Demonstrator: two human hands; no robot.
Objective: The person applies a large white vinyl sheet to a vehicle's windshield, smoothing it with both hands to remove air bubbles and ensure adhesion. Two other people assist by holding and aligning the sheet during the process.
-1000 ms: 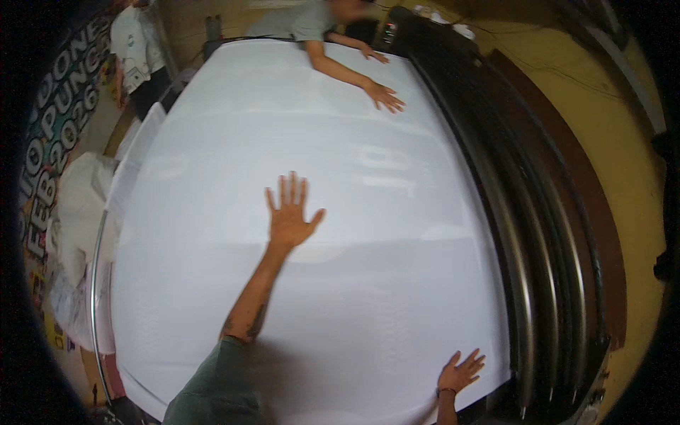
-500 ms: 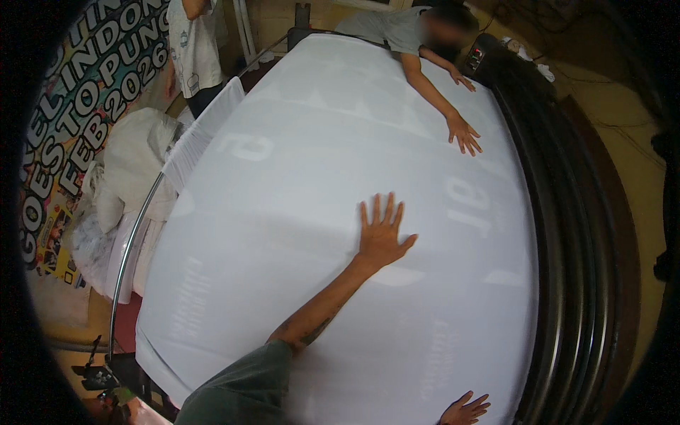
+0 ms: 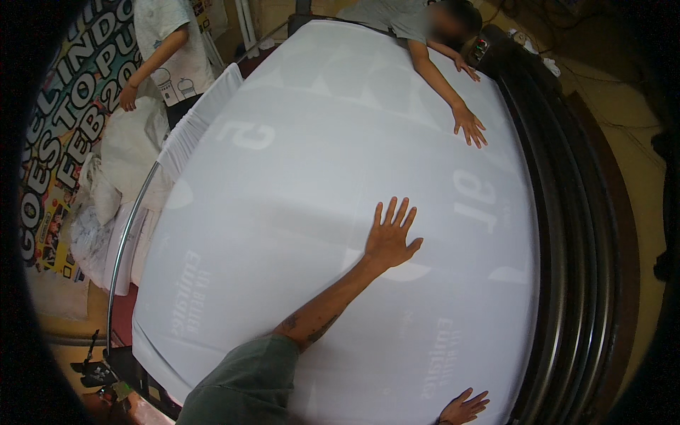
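A wide sheet of white fabric [image 3: 304, 212] covers the flat bed in front of me, with faint reversed prints showing through it. Near its middle, my left hand [image 3: 394, 235] lies flat on the cloth, fingers spread. At the lower right, my right hand [image 3: 464, 408] rests on the fabric close to the rollers, its fingers stretched out and its wrist at the picture's edge. Neither hand holds anything. Across the sheet, a co-worker leans over with one hand [image 3: 469, 126] spread on the cloth and the other hand [image 3: 465, 69] near the far right corner.
Long dark rollers [image 3: 567, 283] run along the right side. A curved metal rail [image 3: 124, 248] borders the left, with gathered white cloth [image 3: 202, 117] over it. Beyond stand white sacks [image 3: 134, 152], a printed banner [image 3: 78, 92] and another person [image 3: 170, 57].
My left hand has slid slightly to the right, still flat. The prints through the cloth look clearer. The person at the left has shifted, an arm now showing over the sacks.
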